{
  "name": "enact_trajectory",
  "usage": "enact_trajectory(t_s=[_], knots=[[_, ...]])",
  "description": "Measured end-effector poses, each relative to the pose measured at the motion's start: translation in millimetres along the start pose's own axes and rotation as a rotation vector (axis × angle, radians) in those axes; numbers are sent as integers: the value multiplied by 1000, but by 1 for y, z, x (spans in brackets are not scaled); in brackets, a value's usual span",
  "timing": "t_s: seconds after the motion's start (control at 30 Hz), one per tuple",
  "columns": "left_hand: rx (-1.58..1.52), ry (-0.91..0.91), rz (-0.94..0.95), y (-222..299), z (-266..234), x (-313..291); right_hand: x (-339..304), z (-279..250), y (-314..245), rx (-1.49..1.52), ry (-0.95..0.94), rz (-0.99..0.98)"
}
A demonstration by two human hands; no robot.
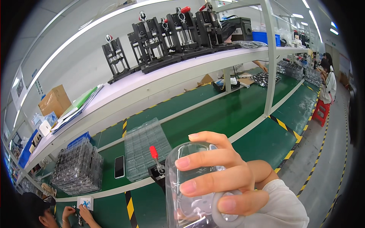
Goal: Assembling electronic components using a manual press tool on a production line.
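Note:
My right hand [220, 171] comes in from the lower right, in a white sleeve. Its fingers wrap around a clear plastic bottle-like container [175, 197] with a rounded end, held close to the camera. A pale ring [218, 218] shows by the lowest finger; the bottle's lower end runs out of the picture. Partly hidden behind it is a black toggle clamp with a red handle [153, 152]. Just beyond, clear blister trays [146, 140] lie on the green bench, with a phone [119, 167] to their left. My left hand is out of view.
A stack of clear trays [78, 167] stands at left. Several black clamp fixtures [152, 45] line the raised shelf [125, 89], held by a white post [270, 68]. At lower left a co-worker's hands [85, 212] handle small parts by a white box [85, 202]. People sit at far right.

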State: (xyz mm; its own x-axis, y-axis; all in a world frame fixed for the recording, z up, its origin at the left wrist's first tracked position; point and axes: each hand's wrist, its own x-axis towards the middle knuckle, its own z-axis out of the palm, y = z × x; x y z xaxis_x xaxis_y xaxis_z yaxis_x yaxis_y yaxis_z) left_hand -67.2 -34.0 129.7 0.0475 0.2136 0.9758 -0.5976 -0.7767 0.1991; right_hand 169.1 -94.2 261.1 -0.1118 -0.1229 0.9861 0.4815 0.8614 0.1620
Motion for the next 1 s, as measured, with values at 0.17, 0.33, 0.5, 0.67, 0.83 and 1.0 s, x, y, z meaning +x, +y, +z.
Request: enact_trajectory(t_s=[0.17, 0.33, 0.5, 0.67, 0.83, 1.0], knots=[[15, 3, 1, 10, 6, 4, 2, 1, -4, -33, 31, 1], [41, 14, -6, 23, 12, 6, 4, -1, -7, -43, 10, 2], [72, 33, -9, 35, 20, 8, 4, -1, -5, -35, 13, -19], [91, 42, -8, 43, 30, 14, 3, -1, 0, -44, 32, -34], [115, 55, 5, 54, 40, 13, 4, -2, 0, -79, 25, -71], [152, 92, 11, 55, 41, 11, 5, -5, -2, -73, 23, -67]])
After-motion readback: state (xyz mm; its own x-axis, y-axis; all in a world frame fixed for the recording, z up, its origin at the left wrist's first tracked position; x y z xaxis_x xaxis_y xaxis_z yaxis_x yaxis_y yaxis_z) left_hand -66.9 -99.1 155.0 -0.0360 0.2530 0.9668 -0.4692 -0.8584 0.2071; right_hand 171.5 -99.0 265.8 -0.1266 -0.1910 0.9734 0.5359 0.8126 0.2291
